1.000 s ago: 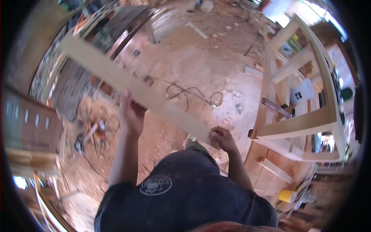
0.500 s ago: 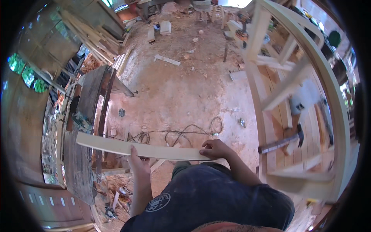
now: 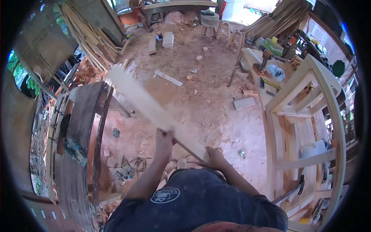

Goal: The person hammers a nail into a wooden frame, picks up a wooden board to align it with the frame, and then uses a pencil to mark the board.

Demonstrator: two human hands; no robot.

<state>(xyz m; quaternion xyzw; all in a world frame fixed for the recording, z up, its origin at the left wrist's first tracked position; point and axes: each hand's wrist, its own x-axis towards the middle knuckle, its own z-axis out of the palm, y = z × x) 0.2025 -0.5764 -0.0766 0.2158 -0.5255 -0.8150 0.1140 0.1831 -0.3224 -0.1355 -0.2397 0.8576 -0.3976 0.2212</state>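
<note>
A long pale wooden board (image 3: pixel 145 102) slants away from my body toward the far left, its far end blurred. My left hand (image 3: pixel 165 144) grips the board's left edge around the lower middle, fingers bent about it. At the near end, my right hand (image 3: pixel 215 158) is closed around the board, with the fingers partly hidden. Both hands hold it in front of my chest, above the dirt floor.
On the left stands a dark wooden saw bench (image 3: pixel 77 116) with a power tool (image 3: pixel 74 151) on it. A pale wooden frame (image 3: pixel 339 143) rests on the workbench (image 3: pixel 257 63) at right, near a cordless drill (image 3: pixel 266 58) and a hammer (image 3: pixel 290 192). Cables (image 3: pixel 137 164) lie on the floor.
The board has swung from lying crosswise to pointing toward the far left. Both hands have kept hold of it. The view has shifted, showing more of the far area and workbench.
</note>
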